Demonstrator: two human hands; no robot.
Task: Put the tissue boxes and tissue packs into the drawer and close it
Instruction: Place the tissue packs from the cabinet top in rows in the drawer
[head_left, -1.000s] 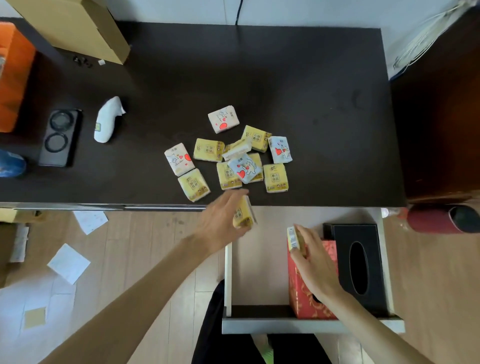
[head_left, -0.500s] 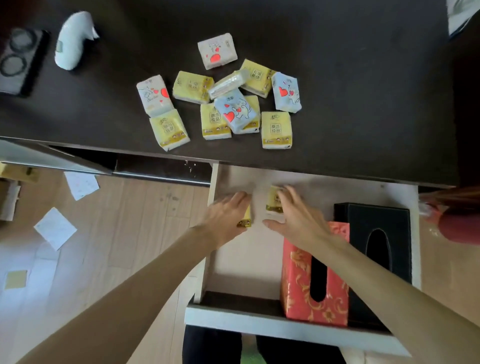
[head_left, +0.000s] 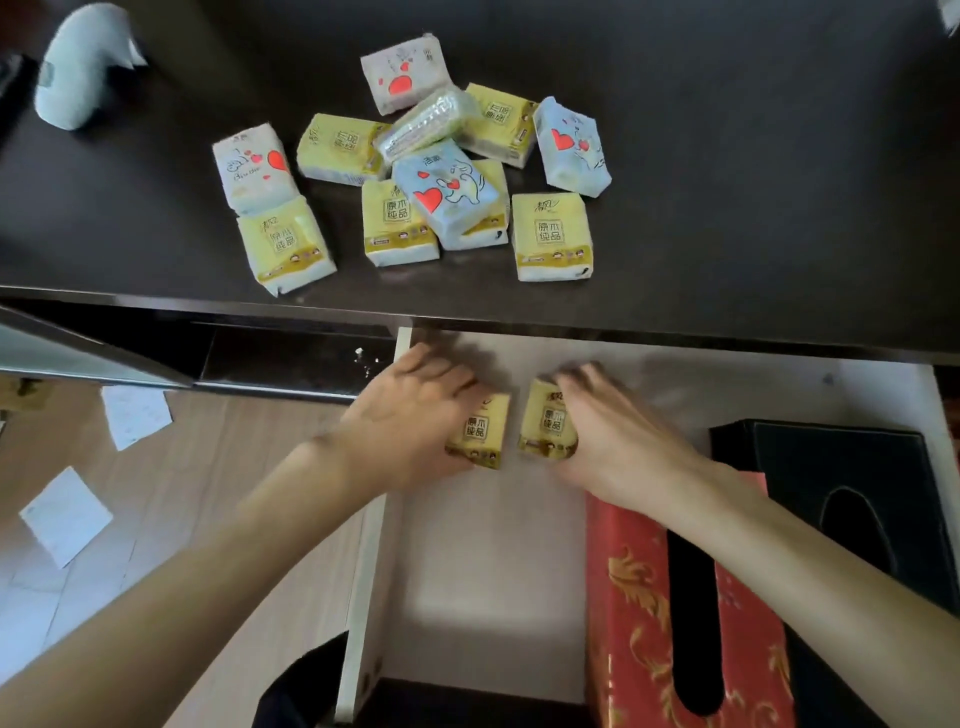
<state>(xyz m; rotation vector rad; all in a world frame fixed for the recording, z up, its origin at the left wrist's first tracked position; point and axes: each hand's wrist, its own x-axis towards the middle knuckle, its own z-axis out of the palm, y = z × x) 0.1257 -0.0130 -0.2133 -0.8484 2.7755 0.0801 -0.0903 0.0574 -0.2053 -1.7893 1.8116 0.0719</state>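
Observation:
The white drawer (head_left: 488, 571) stands pulled out under the dark desk (head_left: 727, 182). Inside it my left hand (head_left: 410, 421) grips a yellow tissue pack (head_left: 480, 431), and my right hand (head_left: 613, 431) grips a second yellow tissue pack (head_left: 550, 421); the two packs sit side by side near the drawer's back left. A red patterned tissue box (head_left: 639, 613) and a black tissue box (head_left: 852, 493) stand in the drawer's right half. Several more tissue packs (head_left: 415, 176), yellow, white and pale blue, lie in a heap on the desk.
A white curved object (head_left: 78, 62) lies at the desk's far left. Paper scraps (head_left: 65, 514) are scattered on the wooden floor left of the drawer. My dark-clothed legs (head_left: 301, 686) show below the drawer's left wall.
Both hands have carried their yellow packs down from the desk edge into the drawer and set them close together at the back left. The camera has tilted down and moved closer.

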